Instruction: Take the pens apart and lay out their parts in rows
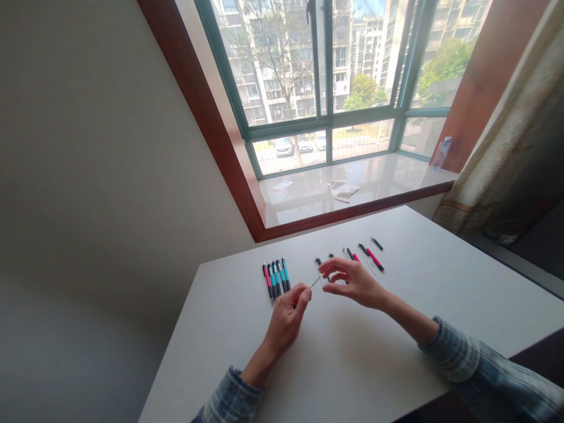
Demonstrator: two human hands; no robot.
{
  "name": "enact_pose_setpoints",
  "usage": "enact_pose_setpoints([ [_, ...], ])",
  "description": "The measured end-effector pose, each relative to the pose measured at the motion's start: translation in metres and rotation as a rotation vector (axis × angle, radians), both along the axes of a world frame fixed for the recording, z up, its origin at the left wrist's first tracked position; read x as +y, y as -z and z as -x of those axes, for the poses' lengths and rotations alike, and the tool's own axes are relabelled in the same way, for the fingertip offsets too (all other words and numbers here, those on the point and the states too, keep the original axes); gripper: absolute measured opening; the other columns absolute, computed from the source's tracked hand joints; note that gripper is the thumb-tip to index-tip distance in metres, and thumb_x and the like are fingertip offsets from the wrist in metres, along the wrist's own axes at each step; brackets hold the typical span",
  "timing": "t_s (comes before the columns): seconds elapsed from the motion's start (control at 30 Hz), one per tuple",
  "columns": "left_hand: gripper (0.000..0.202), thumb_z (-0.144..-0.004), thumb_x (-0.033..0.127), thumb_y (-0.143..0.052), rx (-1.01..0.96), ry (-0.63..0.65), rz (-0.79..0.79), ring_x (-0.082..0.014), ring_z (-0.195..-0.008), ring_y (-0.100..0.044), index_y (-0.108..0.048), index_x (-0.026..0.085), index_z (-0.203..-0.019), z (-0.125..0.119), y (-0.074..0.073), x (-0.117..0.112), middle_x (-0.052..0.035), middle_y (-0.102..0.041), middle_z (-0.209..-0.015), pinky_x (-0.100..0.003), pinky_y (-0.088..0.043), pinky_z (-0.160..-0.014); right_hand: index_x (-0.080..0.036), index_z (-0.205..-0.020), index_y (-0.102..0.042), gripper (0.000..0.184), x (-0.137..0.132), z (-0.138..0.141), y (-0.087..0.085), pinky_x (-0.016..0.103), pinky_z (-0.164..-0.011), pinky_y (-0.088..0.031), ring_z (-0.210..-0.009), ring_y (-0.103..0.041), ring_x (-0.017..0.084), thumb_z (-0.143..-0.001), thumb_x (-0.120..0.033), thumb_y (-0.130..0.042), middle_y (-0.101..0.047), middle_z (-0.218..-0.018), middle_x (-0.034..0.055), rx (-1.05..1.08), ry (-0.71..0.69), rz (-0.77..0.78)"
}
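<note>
My left hand (288, 317) is closed above the white table, gripping a thin pen refill (315, 283) whose narrow end sticks out to the upper right. The rest of what lies inside that fist is hidden. Close to the refill's tip, my right hand (352, 282) is held with its thumb and curled fingers apart, and nothing shows between them. Several assembled pens (277, 276), one pink and the others light blue, lie in a row just beyond my left hand. Loose black barrel parts, a pink barrel (375, 259) and thin refills are spread behind my right hand, which partly covers them.
The white table (211, 329) reaches the wall at the left and the window ledge behind. On the ledge (304, 205) lie a crumpled cloth or paper (344, 191) and a flat paper piece (282, 185). A clear bottle (442, 154) stands near the curtain (497, 135).
</note>
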State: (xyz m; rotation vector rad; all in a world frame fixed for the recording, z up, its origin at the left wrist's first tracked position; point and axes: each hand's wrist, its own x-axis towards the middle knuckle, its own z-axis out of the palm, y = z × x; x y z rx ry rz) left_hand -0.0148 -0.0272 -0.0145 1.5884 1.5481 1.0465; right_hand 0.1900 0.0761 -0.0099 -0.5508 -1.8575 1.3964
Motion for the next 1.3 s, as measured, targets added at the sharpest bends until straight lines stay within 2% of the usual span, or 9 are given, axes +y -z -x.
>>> enact_pose_setpoints([
  [0.17,0.038,-0.102,0.046,-0.042,0.133,0.035,-0.018,-0.0119,-0.058,-0.034,-0.052,0.019,-0.076,-0.003,-0.006,-0.002,0.0057,-0.034,-0.062,-0.026,-0.025,-0.058,-0.019,-0.102,-0.070,0.026,-0.011,0.015,0.004,0.035,-0.083,-0.059,-0.088,-0.071,0.019,-0.085,-0.037,-0.077,-0.073,-0.098,0.0060,0.062,-0.052,0.095],
  [0.3,0.039,-0.102,0.046,-0.041,0.187,0.013,-0.003,-0.0118,-0.057,-0.035,-0.051,0.020,-0.076,-0.003,-0.005,-0.003,0.0059,-0.035,-0.061,-0.026,-0.026,-0.059,-0.019,-0.095,-0.070,0.025,0.001,0.004,0.001,0.034,-0.079,-0.058,-0.086,-0.071,0.020,-0.083,-0.038,-0.079,-0.073,-0.091,0.0047,0.098,0.027,0.122],
  [0.43,0.039,-0.102,0.046,-0.041,0.207,0.004,0.014,-0.0121,-0.057,-0.034,-0.052,0.020,-0.076,-0.001,-0.002,-0.003,0.0058,-0.035,-0.061,-0.026,-0.026,-0.059,-0.019,-0.099,-0.067,0.033,0.044,-0.036,0.005,0.036,-0.083,-0.058,-0.095,-0.073,0.024,-0.080,-0.042,-0.081,-0.073,-0.094,0.0058,0.154,0.310,0.114],
  [0.6,0.039,-0.102,0.046,-0.040,0.210,0.017,0.020,-0.0120,-0.057,-0.035,-0.053,0.020,-0.076,0.002,0.008,-0.001,0.0059,-0.035,-0.061,-0.026,-0.026,-0.059,-0.016,-0.097,-0.070,0.045,0.114,-0.107,0.045,0.044,-0.088,-0.059,-0.091,-0.075,0.028,-0.068,-0.047,-0.086,-0.075,-0.097,0.0104,0.011,0.800,-0.006],
  [0.7,0.039,-0.102,0.046,-0.040,0.224,0.018,0.017,-0.0120,-0.057,-0.036,-0.053,0.020,-0.076,0.003,0.012,0.001,0.0060,-0.035,-0.061,-0.026,-0.026,-0.059,-0.017,-0.101,-0.073,0.045,0.135,-0.138,0.066,0.045,-0.090,-0.058,-0.092,-0.075,0.028,-0.069,-0.046,-0.083,-0.078,-0.097,0.0109,-0.111,0.960,-0.065],
  [0.83,0.038,-0.102,0.045,-0.040,0.230,0.026,0.022,-0.0122,-0.057,-0.036,-0.052,0.020,-0.076,0.004,0.014,0.002,0.0059,-0.035,-0.060,-0.026,-0.026,-0.059,-0.019,-0.095,-0.077,0.035,0.133,-0.146,0.070,0.041,-0.090,-0.058,-0.087,-0.075,0.026,-0.075,-0.047,-0.078,-0.079,-0.091,0.0081,-0.264,1.004,-0.152],
  [1.0,0.038,-0.101,0.045,-0.041,0.230,0.023,0.020,-0.0121,-0.057,-0.036,-0.051,0.020,-0.074,0.002,0.010,0.002,0.0060,-0.035,-0.060,-0.026,-0.026,-0.059,-0.021,-0.086,-0.076,0.029,0.121,-0.122,0.063,0.035,-0.077,-0.055,-0.076,-0.073,0.023,-0.082,-0.049,-0.069,-0.077,-0.081,0.0054,-0.463,0.945,-0.273],
  [1.17,0.038,-0.101,0.044,-0.041,0.237,0.031,0.019,-0.0120,-0.057,-0.036,-0.051,0.020,-0.074,0.000,0.003,0.000,0.0060,-0.035,-0.060,-0.026,-0.026,-0.059,-0.023,-0.078,-0.074,0.019,0.121,-0.107,0.068,0.034,-0.076,-0.049,-0.079,-0.068,0.022,-0.080,-0.041,-0.068,-0.073,-0.094,0.0054,-0.654,0.899,-0.421],
  [1.3,0.038,-0.101,0.044,-0.041,0.236,0.026,0.020,-0.0123,-0.057,-0.037,-0.052,0.020,-0.074,-0.001,0.001,-0.001,0.0056,-0.037,-0.060,-0.026,-0.027,-0.059,-0.023,-0.078,-0.073,0.016,0.124,-0.108,0.074,0.035,-0.078,-0.047,-0.082,-0.064,0.023,-0.079,-0.039,-0.067,-0.071,-0.094,0.0053,-0.690,0.900,-0.442],
])
